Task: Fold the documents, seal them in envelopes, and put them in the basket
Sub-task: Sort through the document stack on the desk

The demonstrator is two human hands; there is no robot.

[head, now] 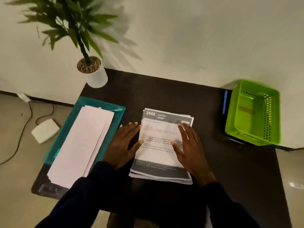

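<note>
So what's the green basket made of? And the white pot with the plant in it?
The green basket looks like plastic: bright lime colour, slightly see-through, with neat rows of little holes in its walls. The white pot is smooth and matte; it could be ceramic or plastic, the picture can't settle which.
</note>
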